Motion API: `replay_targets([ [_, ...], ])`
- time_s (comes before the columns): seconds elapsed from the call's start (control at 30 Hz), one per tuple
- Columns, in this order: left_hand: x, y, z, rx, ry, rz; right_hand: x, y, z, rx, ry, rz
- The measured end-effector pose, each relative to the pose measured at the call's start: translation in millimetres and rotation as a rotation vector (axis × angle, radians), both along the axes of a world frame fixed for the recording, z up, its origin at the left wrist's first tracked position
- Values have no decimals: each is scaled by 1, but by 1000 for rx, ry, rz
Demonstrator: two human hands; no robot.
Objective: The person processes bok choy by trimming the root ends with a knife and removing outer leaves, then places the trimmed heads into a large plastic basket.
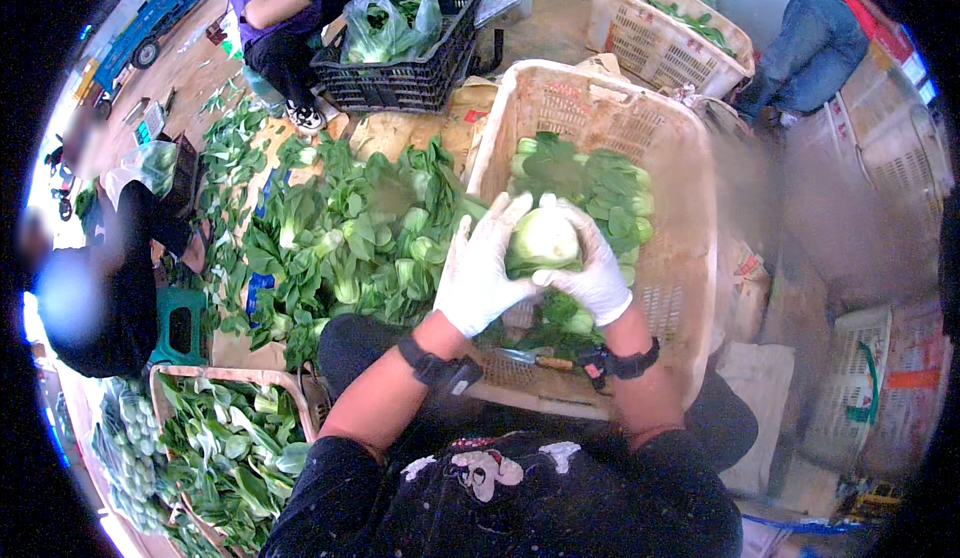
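Observation:
My left hand (pixel 482 271) and my right hand (pixel 597 267), both in white gloves, hold one bok choy (pixel 553 234) between them. Its pale cut base faces up towards me, and most of its leaves are hidden. Below it stands a large plastic crate (pixel 679 288) with slotted walls, in front of my body. Rows of bok choy (pixel 611 183) lie inside the crate, leaves towards the middle. Close to the crate's near side is a knife (pixel 534 359) with a wooden handle, partly behind my wrist. A heap of loose bok choy (pixel 352 235) spreads over the floor to the left.
A crate of trimmed leaves (pixel 232 445) stands at lower left, near a seated person (pixel 97 295). Ahead, another person (pixel 277 10) crouches by a black crate (pixel 390 85) holding a bagged bundle of greens. Another pale crate (pixel 667 51) stands at the back right.

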State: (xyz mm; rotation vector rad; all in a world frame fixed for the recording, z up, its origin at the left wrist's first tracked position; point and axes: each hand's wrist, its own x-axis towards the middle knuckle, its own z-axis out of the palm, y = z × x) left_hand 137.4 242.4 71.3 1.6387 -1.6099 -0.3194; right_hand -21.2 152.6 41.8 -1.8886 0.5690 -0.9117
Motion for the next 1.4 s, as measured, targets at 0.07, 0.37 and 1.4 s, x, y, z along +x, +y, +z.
replay_targets([
  [0.07, 2, 3, -12, -44, 204, -40, 10, 26, 36, -118, -93, -52],
  [0.37, -3, 19, -26, 351, 655, -128, 15, 21, 13, 692, -128, -16],
  [1.4, 58, -18, -25, -8, 1081, -94, 87, -10, 41, -223, 198, -202],
])
